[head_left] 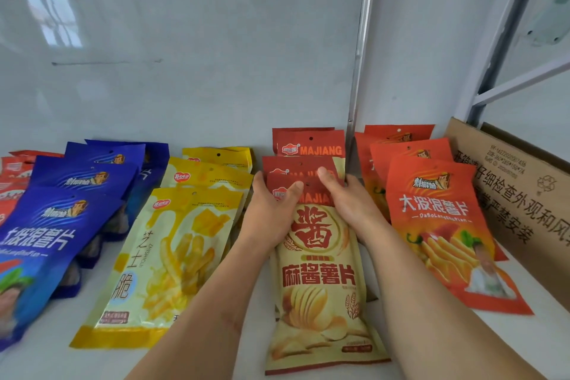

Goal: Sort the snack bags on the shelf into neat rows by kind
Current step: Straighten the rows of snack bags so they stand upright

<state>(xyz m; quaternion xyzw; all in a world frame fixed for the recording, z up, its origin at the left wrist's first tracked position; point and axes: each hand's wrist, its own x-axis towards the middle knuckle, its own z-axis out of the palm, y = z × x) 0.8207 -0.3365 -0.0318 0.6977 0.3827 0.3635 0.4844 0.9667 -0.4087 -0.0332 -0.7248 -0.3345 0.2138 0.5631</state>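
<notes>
Hands first: your left hand [271,210] and right hand [345,197] both pinch the top of the front majiang bag [320,281], thumbs on its red header, fingers curled round the edges. That bag lies flat on the shelf [530,318], overlapping two more majiang bags behind it. Yellow bags [172,256] sit in a row just left, blue bags [52,225] further left, orange bags [438,219] right, beside a cardboard box [524,188].

red-topped cream foil chip bags [320,281]: "MAJIANG", "麻酱薯片" | orange foil chip bag [444,225]: "大波浪薯片", "DaBoLangShuPian" | yellow foil stick-snack bag [163,256]: "芝士脆" | brown cardboard box [524,194]: "仔细检查外观"
</notes>
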